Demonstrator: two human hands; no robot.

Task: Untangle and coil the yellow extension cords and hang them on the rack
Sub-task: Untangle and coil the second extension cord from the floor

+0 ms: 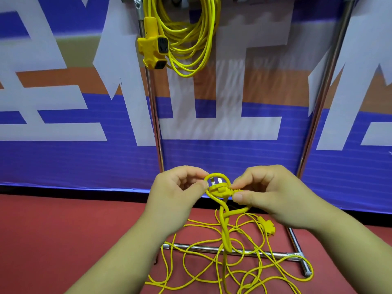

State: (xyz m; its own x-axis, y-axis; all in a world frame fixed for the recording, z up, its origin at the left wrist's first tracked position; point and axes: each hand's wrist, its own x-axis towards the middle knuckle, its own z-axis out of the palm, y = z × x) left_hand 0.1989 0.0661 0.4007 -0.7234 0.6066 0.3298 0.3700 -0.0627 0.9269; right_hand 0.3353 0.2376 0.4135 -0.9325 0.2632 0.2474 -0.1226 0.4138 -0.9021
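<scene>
The plug [219, 188] of the loose yellow extension cord [225, 234] sits at chest height between our two hands, near us and in front of the rack, with a loop [216, 174] of its own cord wrapped round it. Our left hand [176, 192] pinches the left side of that loop, its fingers [202, 184] closed on it. Our right hand [269, 194] pinches the cord just behind the plug, thumb and forefinger clamped. We judge this grip lets us slide the plug back through the loop and undo the knot.

Below the plug two strands twist round each other and drop to the tangle [244, 270] on the red floor [63, 240]. The cord's socket end [267, 227] lies there to the right. The tangle lies across the rack's base bar [201, 248], so strands could snag on it as we pull.

Far above, a coiled cord [191, 45] hangs from the top of the rack beside the left upright [156, 132], its socket block [153, 49] dangling at the left. A blue, white and orange banner [63, 162] stands behind.
</scene>
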